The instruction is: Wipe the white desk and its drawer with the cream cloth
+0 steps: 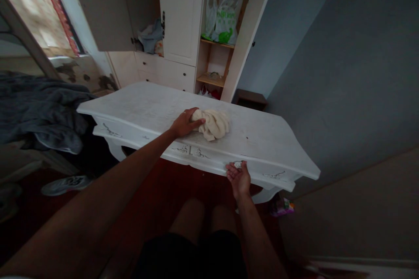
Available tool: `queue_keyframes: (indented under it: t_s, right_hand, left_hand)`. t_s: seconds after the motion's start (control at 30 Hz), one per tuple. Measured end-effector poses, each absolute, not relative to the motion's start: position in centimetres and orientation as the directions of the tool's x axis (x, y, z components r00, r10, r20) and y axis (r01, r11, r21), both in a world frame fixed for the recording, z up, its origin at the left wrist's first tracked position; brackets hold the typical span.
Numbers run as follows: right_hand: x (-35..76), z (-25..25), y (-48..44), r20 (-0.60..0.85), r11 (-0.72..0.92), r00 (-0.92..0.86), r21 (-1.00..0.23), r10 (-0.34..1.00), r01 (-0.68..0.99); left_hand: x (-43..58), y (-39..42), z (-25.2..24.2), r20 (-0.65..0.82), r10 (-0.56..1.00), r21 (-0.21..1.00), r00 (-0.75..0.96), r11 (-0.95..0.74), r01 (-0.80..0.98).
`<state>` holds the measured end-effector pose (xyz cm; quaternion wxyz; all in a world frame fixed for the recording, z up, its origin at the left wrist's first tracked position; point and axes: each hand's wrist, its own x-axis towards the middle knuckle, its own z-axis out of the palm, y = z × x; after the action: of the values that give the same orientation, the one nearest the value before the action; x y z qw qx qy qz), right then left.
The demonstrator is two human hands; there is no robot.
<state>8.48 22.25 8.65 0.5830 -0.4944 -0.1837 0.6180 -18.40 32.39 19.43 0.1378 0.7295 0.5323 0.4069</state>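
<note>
Cream cloth (214, 125), crumpled, lies near the middle of the white table (137, 107), and the left hand (185, 123) closes on its near end in a narrow grip, thumb on top, with the arm stretched long across from the lower left. The right hand (239, 178) is turned palm up at the table's front edge, fingertips touching a small pale knob (238, 165); whether that grip has closed on it I cannot tell. Behind the table stands a pale wardrobe (181, 13) with plastic bags (224, 19) on a shelf, dark bedding (42, 109) lies left, a shoe (63, 184) sits on the red floor, and a grey wall rises right.
</note>
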Motion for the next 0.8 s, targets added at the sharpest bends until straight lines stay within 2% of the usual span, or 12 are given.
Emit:
queue_keyframes:
  t_s: [0.13, 0.23, 0.33, 0.4, 0.47, 0.53, 0.67, 0.73, 0.8]
  right_hand:
    - [8.7, 9.2, 22.3, -0.414, -0.298, 0.121, -0.801, 0.902, -0.519]
    - [9.6, 10.1, 21.7, -0.473, -0.409, 0.036, -0.794, 0.88, -0.449]
    - [11.1, 11.5, 20.6, -0.53, -0.517, -0.028, -0.812, 0.847, -0.271]
    - [12.4, 12.8, 19.9, -0.517, -0.519, -0.049, -0.847, 0.854, -0.114]
    - [14.0, 14.6, 19.5, -0.424, -0.424, -0.065, -0.906, 0.903, 0.02]
    - [15.7, 16.7, 19.7, -0.254, -0.248, -0.061, -0.965, 0.965, 0.083]
    - [19.5, 20.7, 22.7, 0.065, 0.047, 0.1, -0.984, 0.993, 0.169]
    - [21.6, 21.5, 25.3, 0.136, 0.087, 0.178, -0.963, 0.975, 0.256]
    - [23.7, 21.5, 27.9, 0.142, 0.046, 0.251, -0.934, 0.958, 0.355]
  left_hand:
    - [-18.4, 32.4, 19.3, 0.438, 0.895, 0.641, 0.081, -0.375, 0.67]
    - [-18.4, 32.5, 19.2, 0.427, 0.902, 0.648, 0.064, -0.354, 0.675]
    - [-18.5, 32.5, 19.2, 0.44, 0.895, 0.642, 0.076, -0.372, 0.671]
    - [-18.5, 32.4, 19.2, 0.459, 0.883, 0.633, 0.093, -0.399, 0.663]
    - [-18.5, 32.4, 19.3, 0.471, 0.876, 0.636, 0.099, -0.416, 0.65]
    - [-18.4, 32.4, 19.4, 0.473, 0.877, 0.65, 0.09, -0.416, 0.636]
    - [-18.3, 32.3, 19.6, 0.437, 0.899, 0.689, 0.033, -0.358, 0.63]
    - [-18.2, 32.3, 19.6, 0.419, 0.908, 0.698, 0.014, -0.332, 0.635]
    - [-18.2, 32.3, 19.7, 0.403, 0.915, 0.687, 0.009, -0.309, 0.658]
